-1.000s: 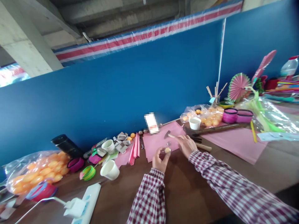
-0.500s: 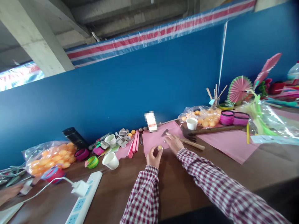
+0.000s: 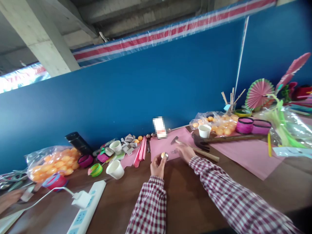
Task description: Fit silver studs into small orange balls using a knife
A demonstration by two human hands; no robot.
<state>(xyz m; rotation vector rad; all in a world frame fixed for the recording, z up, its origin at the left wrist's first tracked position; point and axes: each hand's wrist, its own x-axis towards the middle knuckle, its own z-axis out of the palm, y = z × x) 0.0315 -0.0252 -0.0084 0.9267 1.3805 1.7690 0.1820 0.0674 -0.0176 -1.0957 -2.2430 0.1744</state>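
Observation:
My left hand (image 3: 158,165) pinches a small round object, orange with a shiny rim (image 3: 164,155), above the front edge of a pink sheet (image 3: 158,146). To its right, my right hand (image 3: 185,152) reaches over the sheet beside small shiny bits (image 3: 174,151); its fingertips are blurred, and whether they hold anything is hidden. A hammer with a wooden handle (image 3: 207,154) lies by my right hand, its head on the pink sheet.
White cups (image 3: 115,169) and a power strip (image 3: 85,208) stand left. Bags of orange balls (image 3: 55,162) lie on both sides. Another person's hand (image 3: 11,199) is at far left. A dark tool (image 3: 201,142) lies right, before a blue partition (image 3: 146,87).
My left hand has turned a little, showing more of the round object. My right hand has drawn slightly right, uncovering shiny bits on the pink sheet. The view has shifted slightly.

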